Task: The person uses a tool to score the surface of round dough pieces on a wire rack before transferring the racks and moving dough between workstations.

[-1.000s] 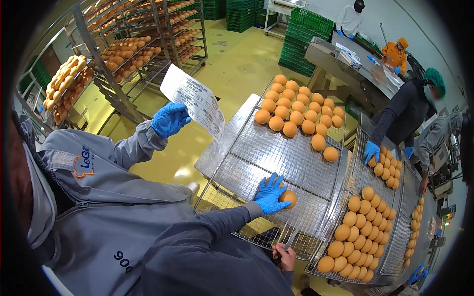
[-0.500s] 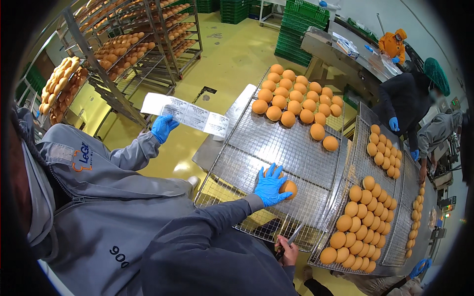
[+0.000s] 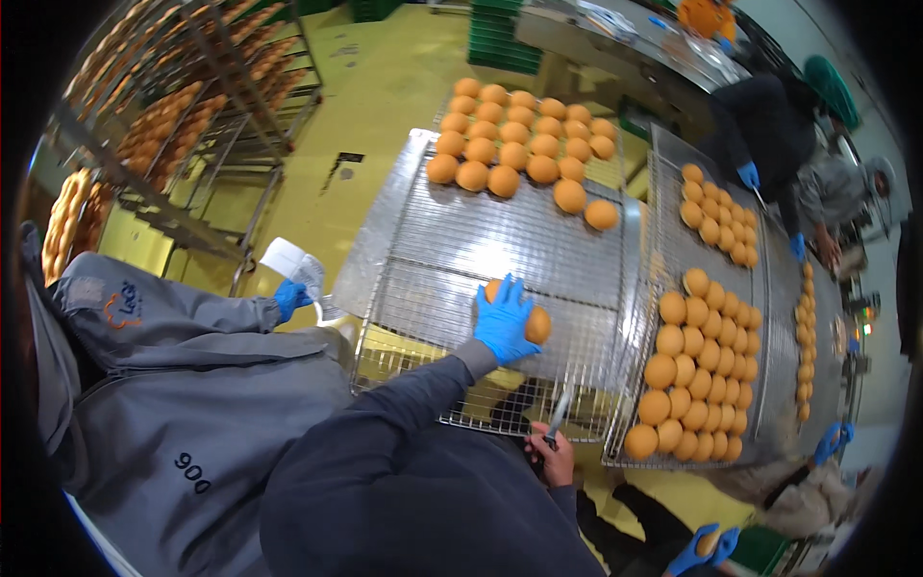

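Note:
My left hand (image 3: 502,319), blue-gloved, lies with spread fingers over round golden buns (image 3: 537,327) on a wire rack (image 3: 442,255) atop the metal table (image 3: 370,260). Part of the buns is hidden under it. My right hand (image 3: 553,452), bare, grips the black handle of a knife (image 3: 563,409) at the rack's near edge, its blade pointing away from me. Rows of similar buns (image 3: 514,154) fill the rack's far end, and a neighboring rack (image 3: 644,365) to the right holds more.
A grey-jacketed co-worker (image 3: 173,404) at left holds paper (image 3: 286,258). Shelved trolleys (image 3: 212,144) of bread stand behind. Green crates (image 3: 500,34) are stacked at the back. Other workers (image 3: 750,125) stand along benches at right; gloved hands (image 3: 702,548) hold a bun at bottom right.
The view has shifted, so the racks sit higher. The co-worker's paper is lower and bent. My left hand stays spread on the buns and my right hand keeps its grip on the knife.

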A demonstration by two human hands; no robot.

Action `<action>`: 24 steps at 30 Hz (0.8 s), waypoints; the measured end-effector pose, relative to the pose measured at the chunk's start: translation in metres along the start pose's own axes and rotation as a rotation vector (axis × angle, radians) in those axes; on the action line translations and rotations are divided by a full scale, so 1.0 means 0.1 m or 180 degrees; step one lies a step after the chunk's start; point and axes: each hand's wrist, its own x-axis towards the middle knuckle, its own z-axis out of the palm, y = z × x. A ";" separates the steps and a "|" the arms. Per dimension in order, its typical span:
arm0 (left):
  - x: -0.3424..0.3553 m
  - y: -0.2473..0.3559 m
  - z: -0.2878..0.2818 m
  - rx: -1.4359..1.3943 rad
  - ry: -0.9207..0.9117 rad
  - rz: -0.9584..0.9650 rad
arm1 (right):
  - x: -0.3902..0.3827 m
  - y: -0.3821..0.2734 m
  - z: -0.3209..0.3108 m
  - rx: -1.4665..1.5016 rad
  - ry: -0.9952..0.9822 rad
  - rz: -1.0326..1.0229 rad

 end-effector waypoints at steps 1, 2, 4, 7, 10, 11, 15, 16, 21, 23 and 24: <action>-0.01 -0.02 -0.01 0.0046 -0.0005 0.0033 | 0.00 -0.01 0.01 0.0016 0.0033 0.0047; -0.02 -0.05 -0.01 0.0098 0.0002 0.0061 | 0.01 -0.01 0.02 0.0032 0.0055 0.0086; -0.01 -0.05 -0.05 0.0134 -0.0033 0.0114 | 0.01 -0.02 0.02 0.0161 0.0065 0.0041; 0.00 -0.03 -0.06 -0.0045 0.0045 0.0113 | -0.01 -0.02 0.02 0.0326 0.0108 0.0061; -0.03 -0.05 -0.02 -0.0215 0.0151 0.0008 | -0.03 -0.03 0.03 0.0418 0.0127 0.0053; -0.04 -0.06 0.01 -0.0228 0.0263 0.0026 | -0.04 -0.04 0.03 0.0434 0.0156 0.0062; -0.06 -0.05 0.06 -0.0151 0.0399 0.0020 | -0.06 -0.05 0.04 0.0460 0.0252 0.0106; -0.05 -0.05 0.06 -0.0108 0.0353 0.0006 | -0.07 -0.05 0.04 0.0476 0.0261 0.0105; 0.02 -0.14 0.12 -0.0058 0.0503 0.0050 | -0.07 -0.05 0.04 0.0388 0.0233 -0.0075; 0.02 -0.11 -0.04 -0.0548 0.0476 0.0013 | -0.06 -0.09 0.03 0.0334 0.0315 -0.0195; 0.02 -0.11 -0.10 -0.0795 0.0459 -0.0006 | -0.08 -0.11 0.03 0.0301 0.0383 -0.0277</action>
